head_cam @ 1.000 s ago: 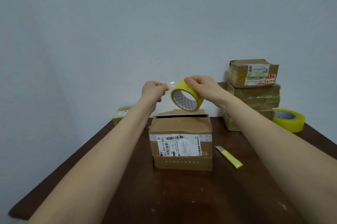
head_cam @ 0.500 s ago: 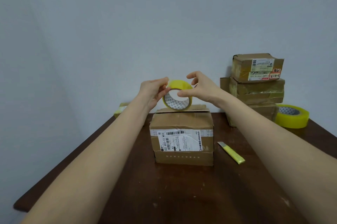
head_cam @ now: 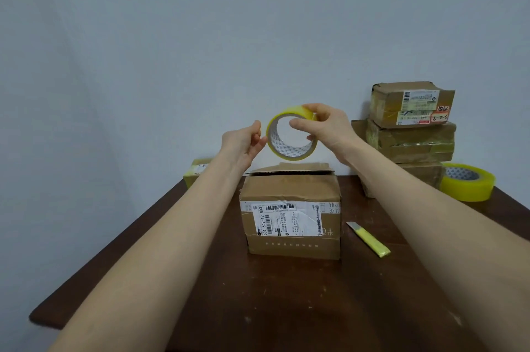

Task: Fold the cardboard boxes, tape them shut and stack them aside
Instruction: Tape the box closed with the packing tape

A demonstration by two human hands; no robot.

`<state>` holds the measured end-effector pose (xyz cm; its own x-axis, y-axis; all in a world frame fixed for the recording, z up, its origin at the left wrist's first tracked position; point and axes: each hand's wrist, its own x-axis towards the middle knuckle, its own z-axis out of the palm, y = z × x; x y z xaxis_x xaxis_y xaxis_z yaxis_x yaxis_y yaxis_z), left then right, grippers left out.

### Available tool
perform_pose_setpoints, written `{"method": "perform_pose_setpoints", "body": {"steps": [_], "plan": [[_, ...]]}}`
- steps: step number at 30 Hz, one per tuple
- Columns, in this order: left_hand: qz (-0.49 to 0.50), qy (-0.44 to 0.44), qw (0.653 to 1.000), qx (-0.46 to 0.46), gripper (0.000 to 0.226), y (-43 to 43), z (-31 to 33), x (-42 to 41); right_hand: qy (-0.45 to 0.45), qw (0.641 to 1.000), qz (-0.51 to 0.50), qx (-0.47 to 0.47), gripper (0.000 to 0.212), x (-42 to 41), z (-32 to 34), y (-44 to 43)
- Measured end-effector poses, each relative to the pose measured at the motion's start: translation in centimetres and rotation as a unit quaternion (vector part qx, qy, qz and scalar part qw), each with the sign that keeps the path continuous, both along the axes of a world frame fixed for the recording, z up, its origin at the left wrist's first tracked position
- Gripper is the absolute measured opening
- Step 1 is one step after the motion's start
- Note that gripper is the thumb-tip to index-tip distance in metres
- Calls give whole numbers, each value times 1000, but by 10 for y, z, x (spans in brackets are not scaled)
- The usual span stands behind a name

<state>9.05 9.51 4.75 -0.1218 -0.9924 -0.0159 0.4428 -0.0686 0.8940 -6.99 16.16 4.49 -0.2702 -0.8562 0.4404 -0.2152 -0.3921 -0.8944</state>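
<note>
The tape roll [head_cam: 292,133], raised since a moment ago, is gripped by the right hand [head_cam: 324,128] above the box [head_cam: 291,217] while the left hand [head_cam: 243,145] fingers [head_cam: 258,141] seemingly pinch its loose end.

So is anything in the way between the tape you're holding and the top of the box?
Nothing visible. The tape roll hangs in open air above the box, held by the right hand with the left hand at its edge. Only the box's own raised back flap sits below.

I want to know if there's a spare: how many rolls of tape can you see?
2. One tape roll is held up above the open box, gripped by the right hand; the second roll lies on the table's far right, beside the stacked boxes.
</note>
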Motion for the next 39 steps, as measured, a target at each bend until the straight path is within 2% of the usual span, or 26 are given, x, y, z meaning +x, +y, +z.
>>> {"method": "perform_pose_setpoints", "body": {"steps": [4,12,15,19,26,28,31,36,39], "plan": [[63,-31,998,4,26,-10,-9,9,149,988,-33,34,46,-3,4,-3],[96,-74,992,36,22,-25,-44,29,291,951,-42,95,59,6,-2,-11],[101,-96,988,59,13,-31,-60,36,254,960,-33,116,54,5,-11,-13],[99,-95,988,66,21,-30,-78,39,164,980,1,111,41,2,-24,-10],[131,-119,982,64,17,-25,-72,53,248,965,-21,86,40,3,-11,-8],[136,-119,981,66,11,-23,-71,55,287,954,-31,81,43,7,-5,-8],[141,-132,979,67,17,-24,-78,53,347,933,-40,92,49,7,-4,-9],[103,-170,976,91,20,-17,-105,52,337,937,-38,84,58,7,-14,-7],[42,-208,970,115,23,-7,-115,48,328,939,-72,76,52,10,-19,-9]]}}
